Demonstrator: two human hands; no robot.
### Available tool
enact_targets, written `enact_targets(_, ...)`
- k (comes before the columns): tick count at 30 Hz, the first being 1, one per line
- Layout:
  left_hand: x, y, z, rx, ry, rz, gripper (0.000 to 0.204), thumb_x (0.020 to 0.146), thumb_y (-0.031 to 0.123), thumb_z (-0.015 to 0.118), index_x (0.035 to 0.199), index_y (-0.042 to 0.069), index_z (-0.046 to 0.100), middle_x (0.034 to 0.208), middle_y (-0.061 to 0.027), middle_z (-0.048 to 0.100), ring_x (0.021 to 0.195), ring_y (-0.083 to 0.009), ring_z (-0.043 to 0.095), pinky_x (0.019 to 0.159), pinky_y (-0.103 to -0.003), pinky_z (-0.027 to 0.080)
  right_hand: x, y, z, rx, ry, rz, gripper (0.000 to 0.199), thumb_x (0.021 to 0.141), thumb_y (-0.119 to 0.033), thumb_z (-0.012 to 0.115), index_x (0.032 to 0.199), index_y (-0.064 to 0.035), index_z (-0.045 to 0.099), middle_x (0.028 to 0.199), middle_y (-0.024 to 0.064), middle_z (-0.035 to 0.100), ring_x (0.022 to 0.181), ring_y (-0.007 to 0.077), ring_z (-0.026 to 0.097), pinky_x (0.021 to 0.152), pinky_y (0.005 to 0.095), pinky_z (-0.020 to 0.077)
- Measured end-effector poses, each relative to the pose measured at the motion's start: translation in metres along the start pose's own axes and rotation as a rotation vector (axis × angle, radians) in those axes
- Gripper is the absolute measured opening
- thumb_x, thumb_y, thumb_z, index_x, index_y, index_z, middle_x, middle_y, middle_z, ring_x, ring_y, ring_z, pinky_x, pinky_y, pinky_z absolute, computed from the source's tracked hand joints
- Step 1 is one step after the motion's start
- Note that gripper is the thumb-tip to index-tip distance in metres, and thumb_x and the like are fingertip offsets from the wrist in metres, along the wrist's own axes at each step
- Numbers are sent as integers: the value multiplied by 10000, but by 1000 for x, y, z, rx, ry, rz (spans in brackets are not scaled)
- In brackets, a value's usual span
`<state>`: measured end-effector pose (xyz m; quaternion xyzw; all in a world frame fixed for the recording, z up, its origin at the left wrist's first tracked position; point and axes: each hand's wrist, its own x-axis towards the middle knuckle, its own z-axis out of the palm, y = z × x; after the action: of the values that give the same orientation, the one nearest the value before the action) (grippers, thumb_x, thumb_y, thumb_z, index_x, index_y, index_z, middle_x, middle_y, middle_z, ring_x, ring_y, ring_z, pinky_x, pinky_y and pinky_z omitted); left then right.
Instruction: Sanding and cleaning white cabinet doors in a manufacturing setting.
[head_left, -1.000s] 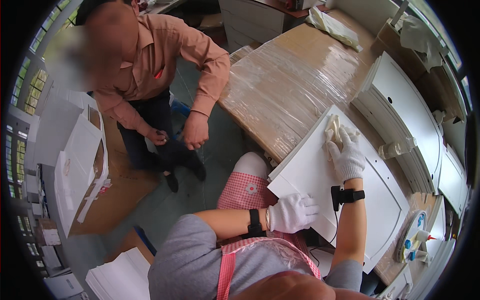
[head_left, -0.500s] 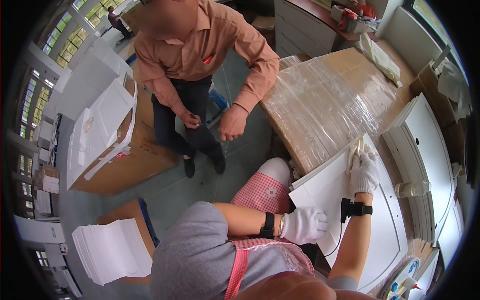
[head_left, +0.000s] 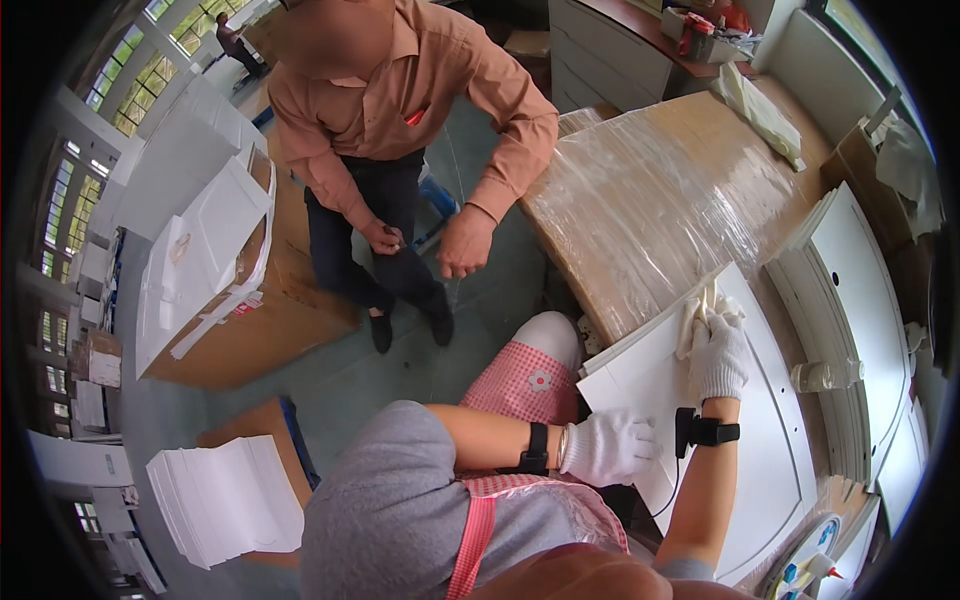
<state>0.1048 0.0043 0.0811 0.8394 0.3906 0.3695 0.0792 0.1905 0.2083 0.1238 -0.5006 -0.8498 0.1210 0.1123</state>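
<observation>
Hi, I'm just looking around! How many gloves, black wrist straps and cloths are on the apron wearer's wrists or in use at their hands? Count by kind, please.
White gloves, on the left hand and right hand: 2
Black wrist straps: 2
Pale cloth, at the right hand: 1
Total: 5

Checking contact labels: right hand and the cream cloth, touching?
Touching: in the head view, the gloved right hand lies over the cream cloth, which bunches out along its left side.
</observation>
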Motion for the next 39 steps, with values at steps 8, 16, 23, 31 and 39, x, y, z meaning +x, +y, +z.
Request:
enact_targets(8, 2, 0, -5, -27, -136, -17, 320, 722, 295, 765, 954, 78, 724, 1193, -67, 722, 1076, -244, 673, 1002, -441, 568, 10, -3, -4, 71, 59, 33, 305, 988, -300, 663, 1192, -114, 793, 1222, 171, 713, 1085, 373, 697, 928, 457, 556)
enact_targets(16, 11, 1, -5, -74, -23, -50, 276, 740, 257, 761, 946, 80, 714, 1047, -76, 700, 1065, -259, 673, 943, -458, 576, -50, -2, -4, 47, -172, -96, 275, 997, -323, 635, 1180, -188, 789, 1295, 135, 687, 1166, 360, 695, 920, 467, 586)
enact_targets(23, 15, -1, -8, -82, -23, -16, 271, 733, 227, 771, 951, 72, 726, 1120, -93, 729, 1030, -261, 686, 918, -476, 585, 9, 10, -11, 0, -31, 80, 300, 1028, -329, 606, 1210, -171, 784, 1229, 168, 682, 1074, 374, 704, 913, 469, 569)
enact_targets(31, 14, -3, -6, -83, -24, -20, 279, 719, 229, 790, 945, 77, 730, 1119, -102, 731, 1020, -274, 692, 908, -462, 584, -10, -2, -17, 12, -70, 7, 320, 1028, -354, 619, 1246, -180, 778, 1225, 159, 698, 1055, 358, 718, 911, 464, 579)
enact_targets(39, 12, -1, -5, -69, -81, -37, 246, 752, 249, 776, 922, 77, 729, 1137, -101, 722, 1012, -272, 691, 960, -480, 563, 6, 12, -3, -7, -140, 106, 300, 989, -319, 654, 1230, -170, 753, 1317, 178, 647, 1097, 376, 695, 908, 471, 573)
